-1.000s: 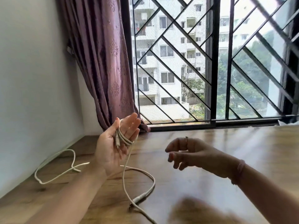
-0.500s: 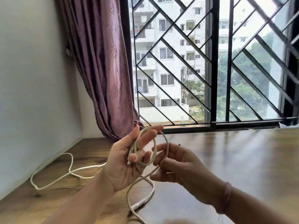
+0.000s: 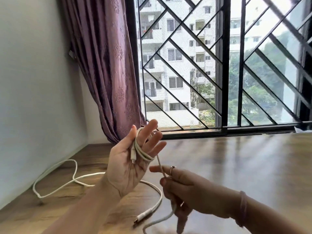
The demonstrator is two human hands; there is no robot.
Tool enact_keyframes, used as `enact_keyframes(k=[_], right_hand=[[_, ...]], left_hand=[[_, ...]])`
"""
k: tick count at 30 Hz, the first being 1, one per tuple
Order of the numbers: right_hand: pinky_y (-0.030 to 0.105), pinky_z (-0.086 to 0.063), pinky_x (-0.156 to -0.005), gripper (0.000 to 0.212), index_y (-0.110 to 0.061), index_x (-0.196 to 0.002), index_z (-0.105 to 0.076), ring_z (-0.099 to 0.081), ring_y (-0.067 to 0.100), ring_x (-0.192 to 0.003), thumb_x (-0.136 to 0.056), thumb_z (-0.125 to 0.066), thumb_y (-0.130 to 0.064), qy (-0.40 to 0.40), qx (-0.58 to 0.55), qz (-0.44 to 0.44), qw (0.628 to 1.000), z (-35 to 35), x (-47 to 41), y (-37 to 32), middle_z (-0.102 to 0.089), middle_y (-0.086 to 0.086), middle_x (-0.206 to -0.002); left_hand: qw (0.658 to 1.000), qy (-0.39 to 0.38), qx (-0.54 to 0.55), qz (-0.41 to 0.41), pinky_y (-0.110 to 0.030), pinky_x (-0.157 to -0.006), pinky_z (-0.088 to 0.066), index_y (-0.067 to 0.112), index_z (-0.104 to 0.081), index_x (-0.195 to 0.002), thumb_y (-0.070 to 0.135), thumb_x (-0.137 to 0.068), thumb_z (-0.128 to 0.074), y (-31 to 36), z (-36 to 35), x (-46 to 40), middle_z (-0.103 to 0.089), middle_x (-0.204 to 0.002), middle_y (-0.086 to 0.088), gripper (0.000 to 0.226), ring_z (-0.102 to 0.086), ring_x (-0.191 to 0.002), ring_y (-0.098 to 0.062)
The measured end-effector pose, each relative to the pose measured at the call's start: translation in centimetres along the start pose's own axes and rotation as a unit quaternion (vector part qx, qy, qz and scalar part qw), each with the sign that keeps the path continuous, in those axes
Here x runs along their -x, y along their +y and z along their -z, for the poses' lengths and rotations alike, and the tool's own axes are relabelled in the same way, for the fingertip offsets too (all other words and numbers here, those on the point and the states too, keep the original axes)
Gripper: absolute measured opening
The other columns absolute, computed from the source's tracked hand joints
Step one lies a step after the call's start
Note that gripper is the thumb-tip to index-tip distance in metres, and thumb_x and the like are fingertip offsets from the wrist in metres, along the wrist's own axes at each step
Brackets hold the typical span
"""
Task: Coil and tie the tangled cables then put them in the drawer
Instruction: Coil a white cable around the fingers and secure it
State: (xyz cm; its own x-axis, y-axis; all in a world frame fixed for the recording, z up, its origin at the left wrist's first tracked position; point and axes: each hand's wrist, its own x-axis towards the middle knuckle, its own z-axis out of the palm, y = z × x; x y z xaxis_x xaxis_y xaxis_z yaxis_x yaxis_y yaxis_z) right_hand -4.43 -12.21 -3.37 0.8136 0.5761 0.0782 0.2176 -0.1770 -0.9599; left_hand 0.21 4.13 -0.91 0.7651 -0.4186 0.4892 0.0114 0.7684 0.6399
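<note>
My left hand (image 3: pixel 130 162) is raised palm up with its fingers spread and straight, and a white cable (image 3: pixel 143 153) is wound in a few loops round those fingers. One plug end hangs across the palm. From the loops the cable runs down to my right hand (image 3: pixel 182 188), which pinches it just below and to the right of the left hand. The cable's tail drops from the right hand toward the table. A second white cable (image 3: pixel 57 181) lies loose on the wooden table (image 3: pixel 236 166) at the left, its plug end (image 3: pixel 145 215) near the front.
A white wall closes the left side. A purple curtain (image 3: pixel 108 73) hangs at the back left corner beside a barred window (image 3: pixel 219 65). The table runs wide to the right.
My right hand has dropped from beside the left hand's fingers to below them, drawing the cable down. Another loop now lies round the left fingers.
</note>
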Motion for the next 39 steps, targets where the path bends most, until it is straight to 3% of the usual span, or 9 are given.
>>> enact_keyframes(k=[6,11,16,19,23,29,33,37,39], right_hand=[[0.034,-0.055,-0.064,0.029,0.005,-0.126,-0.040,-0.050,0.006,-0.052,-0.100,-0.040,-0.007,-0.043,0.194,0.057,0.978,0.2,0.5,-0.5,-0.052,-0.007,-0.066],[0.023,-0.049,-0.073,0.027,-0.017,-0.123,-0.051,-0.056,0.012,-0.078,-0.099,-0.043,-0.006,-0.087,-0.006,0.018,0.996,1.1,0.6,-0.5,-0.066,-0.004,-0.086],[0.048,-0.053,-0.090,0.036,-0.001,-0.120,-0.054,-0.067,0.026,-0.085,-0.084,-0.053,-0.003,-0.064,-0.208,-0.029,0.976,0.2,0.1,0.2,-0.062,0.005,-0.081],[0.045,-0.057,-0.083,0.029,0.002,-0.108,-0.054,-0.068,0.019,-0.073,-0.080,-0.051,-0.001,-0.070,-0.266,-0.032,0.961,0.2,0.2,0.0,-0.061,0.005,-0.079],[0.014,-0.045,-0.043,0.022,-0.001,-0.106,-0.058,-0.039,-0.001,-0.046,-0.090,-0.044,0.003,-0.100,-0.261,-0.055,0.959,2.1,1.2,-1.3,-0.059,0.003,-0.084],[0.011,-0.032,-0.046,0.035,-0.001,-0.125,-0.054,-0.032,0.001,-0.046,-0.094,-0.047,-0.017,-0.137,-0.096,-0.009,0.986,4.0,2.2,-2.0,-0.050,-0.001,-0.065],[0.019,-0.043,-0.053,0.030,-0.013,-0.108,-0.068,-0.035,0.005,-0.050,-0.093,-0.051,-0.032,-0.064,-0.021,0.069,0.995,4.6,2.1,-2.3,-0.042,-0.008,-0.061],[0.012,-0.031,-0.040,0.022,-0.028,-0.087,-0.072,-0.037,0.001,-0.042,-0.088,-0.052,-0.037,0.161,0.157,0.195,0.955,4.6,1.4,-2.1,-0.054,-0.008,-0.057],[0.009,-0.036,-0.044,0.013,-0.030,-0.084,-0.072,-0.051,0.001,-0.044,-0.086,-0.063,-0.039,0.252,0.251,0.262,0.897,4.9,1.2,-1.9,-0.064,-0.007,-0.060]], left_hand=[[0.987,0.010,-0.160,-0.001,-0.047,-0.091,-0.052,0.000,-0.053,-0.123,0.039,-0.094,-0.041,-1.0,0.3,0.0,-0.066,-0.122,-0.011,0.050,-0.063,-0.110,-0.033],[0.949,-0.038,-0.311,-0.025,-0.034,-0.093,-0.051,0.027,-0.042,-0.125,0.050,-0.085,-0.046,-1.5,0.1,0.3,-0.068,-0.119,-0.008,0.046,-0.064,-0.110,-0.030],[0.889,-0.047,-0.453,-0.036,-0.019,-0.086,-0.050,0.023,-0.018,-0.145,0.043,-0.092,-0.040,-1.6,-0.3,0.6,-0.070,-0.114,0.003,0.061,-0.067,-0.106,-0.019],[0.831,-0.058,-0.553,-0.026,-0.016,-0.086,-0.049,0.019,-0.008,-0.149,0.041,-0.092,-0.036,-1.9,-0.3,0.7,-0.068,-0.118,0.003,0.067,-0.066,-0.105,-0.009],[0.769,-0.069,-0.634,-0.036,-0.013,-0.086,-0.050,0.024,0.000,-0.144,0.044,-0.093,-0.033,-1.9,-0.4,0.6,-0.062,-0.125,0.000,0.064,-0.062,-0.106,0.002],[0.656,-0.068,-0.747,-0.086,0.006,-0.086,-0.030,0.002,-0.030,-0.144,0.048,-0.093,-0.029,-1.0,0.0,0.7,-0.051,-0.117,0.018,0.069,-0.040,-0.110,0.025],[0.738,-0.103,-0.667,0.004,-0.029,-0.079,-0.052,0.016,-0.041,-0.130,0.054,-0.094,-0.026,-1.1,-0.6,1.2,-0.071,-0.066,0.002,0.055,-0.069,-0.055,-0.010],[0.844,-0.129,-0.514,0.086,-0.019,-0.062,-0.052,0.011,-0.060,-0.093,0.048,-0.096,-0.024,-1.5,-1.6,1.5,-0.066,-0.051,-0.016,0.052,-0.057,-0.034,-0.014],[0.873,-0.136,-0.451,0.127,-0.018,-0.052,-0.048,0.006,-0.063,-0.100,0.043,-0.099,-0.023,-1.3,-1.9,1.6,-0.054,-0.048,-0.037,0.055,-0.058,-0.034,-0.012]])
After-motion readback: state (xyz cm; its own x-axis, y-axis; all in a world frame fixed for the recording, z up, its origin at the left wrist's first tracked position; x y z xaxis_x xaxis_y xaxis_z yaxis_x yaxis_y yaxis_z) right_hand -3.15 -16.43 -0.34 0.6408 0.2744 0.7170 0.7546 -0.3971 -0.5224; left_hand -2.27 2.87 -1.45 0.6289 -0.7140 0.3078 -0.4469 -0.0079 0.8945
